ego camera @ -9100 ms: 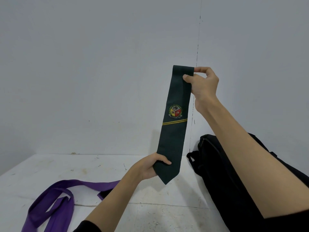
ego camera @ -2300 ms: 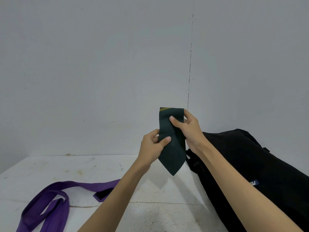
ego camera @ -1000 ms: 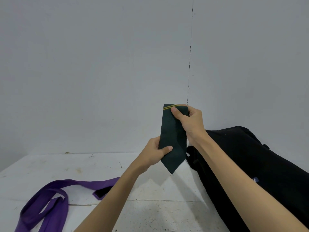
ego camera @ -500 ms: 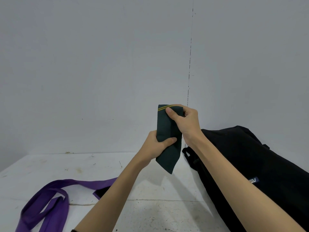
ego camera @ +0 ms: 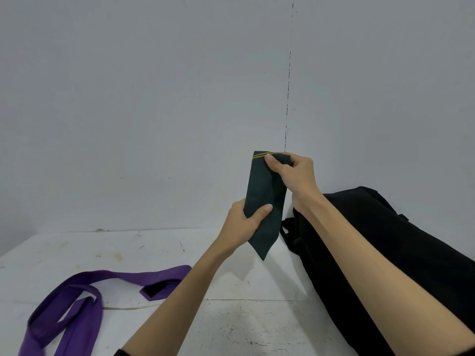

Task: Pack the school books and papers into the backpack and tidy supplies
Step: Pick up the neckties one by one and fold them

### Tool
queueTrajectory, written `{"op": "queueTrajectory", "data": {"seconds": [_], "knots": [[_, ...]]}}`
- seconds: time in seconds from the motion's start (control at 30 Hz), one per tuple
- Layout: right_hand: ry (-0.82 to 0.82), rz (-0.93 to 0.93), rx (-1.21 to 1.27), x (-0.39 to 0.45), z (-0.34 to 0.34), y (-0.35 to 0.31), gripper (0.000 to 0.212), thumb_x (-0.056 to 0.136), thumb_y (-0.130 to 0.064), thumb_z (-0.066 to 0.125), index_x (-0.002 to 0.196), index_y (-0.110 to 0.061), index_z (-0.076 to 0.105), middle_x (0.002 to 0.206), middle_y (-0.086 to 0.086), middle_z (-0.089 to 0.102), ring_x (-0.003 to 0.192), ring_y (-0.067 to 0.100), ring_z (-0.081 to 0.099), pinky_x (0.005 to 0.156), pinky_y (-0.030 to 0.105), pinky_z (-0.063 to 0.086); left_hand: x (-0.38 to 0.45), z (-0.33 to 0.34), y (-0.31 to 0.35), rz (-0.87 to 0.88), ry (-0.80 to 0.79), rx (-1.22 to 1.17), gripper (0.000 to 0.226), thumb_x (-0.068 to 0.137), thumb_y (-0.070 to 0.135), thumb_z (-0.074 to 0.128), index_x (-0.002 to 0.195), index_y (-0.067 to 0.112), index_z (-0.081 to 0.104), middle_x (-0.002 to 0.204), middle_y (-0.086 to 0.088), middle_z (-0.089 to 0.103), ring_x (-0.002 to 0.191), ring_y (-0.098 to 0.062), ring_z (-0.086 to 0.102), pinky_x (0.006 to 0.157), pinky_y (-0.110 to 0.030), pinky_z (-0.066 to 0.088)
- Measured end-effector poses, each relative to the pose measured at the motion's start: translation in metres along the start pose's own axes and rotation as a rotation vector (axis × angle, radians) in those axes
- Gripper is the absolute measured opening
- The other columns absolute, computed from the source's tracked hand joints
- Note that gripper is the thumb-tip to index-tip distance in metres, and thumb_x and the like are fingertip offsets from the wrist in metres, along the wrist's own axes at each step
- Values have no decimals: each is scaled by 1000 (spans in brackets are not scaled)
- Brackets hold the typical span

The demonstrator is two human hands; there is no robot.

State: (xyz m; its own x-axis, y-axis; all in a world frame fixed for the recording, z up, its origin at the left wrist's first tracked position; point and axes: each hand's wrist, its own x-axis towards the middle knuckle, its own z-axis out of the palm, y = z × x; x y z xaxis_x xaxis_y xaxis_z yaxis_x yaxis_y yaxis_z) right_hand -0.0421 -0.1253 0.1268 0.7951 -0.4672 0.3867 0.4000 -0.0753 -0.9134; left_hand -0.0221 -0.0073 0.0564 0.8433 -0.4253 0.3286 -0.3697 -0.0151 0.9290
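Both hands are clamped on the folded green school tie [ego camera: 264,201] above the desk [ego camera: 244,327]: right hand [ego camera: 295,173] pinching the top, left hand [ego camera: 244,224] gripping lower down. Black backpack [ego camera: 401,253] lies along the desk's right edge, purple tie [ego camera: 77,299] near the front-left corner.

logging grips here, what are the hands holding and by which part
Both hold the folded green tie in the air. The right hand pinches its top edge by the yellow stripes; the left hand grips its lower part, above the pointed tip.

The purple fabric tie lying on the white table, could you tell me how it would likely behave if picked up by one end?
The purple fabric tie lies in loose, flat loops, so it would probably hang limp and unfold. It looks thin, hence likely light.
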Motion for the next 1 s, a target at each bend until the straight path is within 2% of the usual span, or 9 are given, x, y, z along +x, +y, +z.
{"op": "queueTrajectory", "data": {"seconds": [0.2,0.33,0.43,0.5,0.63,0.77,0.87,0.93,1.0], "knots": [[33,34,-21,9,-14,2,5,84,-14,71,79,-14,68,78,-4,67,74,7,62,59,11,50,1,11,2,30,-16,-6,16,91,25,62,106,23,57,98,10,66,87,-3,63,69,-13,52],[4,137,9,15,-28,3,6,83,-15,71,80,-12,67,82,1,68,78,14,63,66,23,52,6,16,3,112,-2,-21,42,87,17,67,123,26,47,112,6,64,98,-9,65,79,-24,56],[4,209,-13,23,-39,6,9,82,-16,72,84,-10,67,87,4,68,80,17,63,65,25,51,10,24,1,124,-21,-45,61,85,13,68,128,39,34,106,1,68,92,-17,68,76,-32,58],[11,222,-59,27,-43,10,10,82,-16,73,84,-9,67,90,7,69,83,20,64,73,30,54,11,31,-2,150,-31,-51,69,84,9,68,130,44,30,106,1,67,93,-15,67,77,-31,58],[14,268,-64,33,-51,23,11,81,-16,74,82,-7,67,86,8,70,79,20,65,74,31,54,17,41,-15,194,-29,-21,54,84,9,68,125,38,49,123,8,59,108,-8,59,87,-26,54],[-17,321,-107,42,-58,38,23,81,-21,74,94,-2,69,90,8,70,84,21,65,74,31,54,25,45,-24,64,-63,-163,48,85,10,69,120,38,54,118,8,61,104,-8,61,76,-17,54],[-89,292,-297,48,-63,45,39,84,-38,68,98,-1,68,87,4,66,78,15,59,65,24,47,31,46,-35,-22,-57,-240,46,85,11,69,122,35,55,120,6,61,105,-11,61,75,-18,55],[-85,211,-563,50,-74,50,46,85,-48,63,99,-4,66,88,2,62,76,12,54,62,21,41,32,45,-46,-90,-51,-261,46,84,12,69,121,35,56,121,4,61,107,-14,61,79,-22,56],[-131,129,-939,48,-92,57,50,80,-54,65,102,-10,60,95,0,61,86,15,55,68,26,41,33,44,-57,-165,-61,-288,46,84,11,70,120,36,56,121,3,61,106,-15,62,78,-22,56]]}}
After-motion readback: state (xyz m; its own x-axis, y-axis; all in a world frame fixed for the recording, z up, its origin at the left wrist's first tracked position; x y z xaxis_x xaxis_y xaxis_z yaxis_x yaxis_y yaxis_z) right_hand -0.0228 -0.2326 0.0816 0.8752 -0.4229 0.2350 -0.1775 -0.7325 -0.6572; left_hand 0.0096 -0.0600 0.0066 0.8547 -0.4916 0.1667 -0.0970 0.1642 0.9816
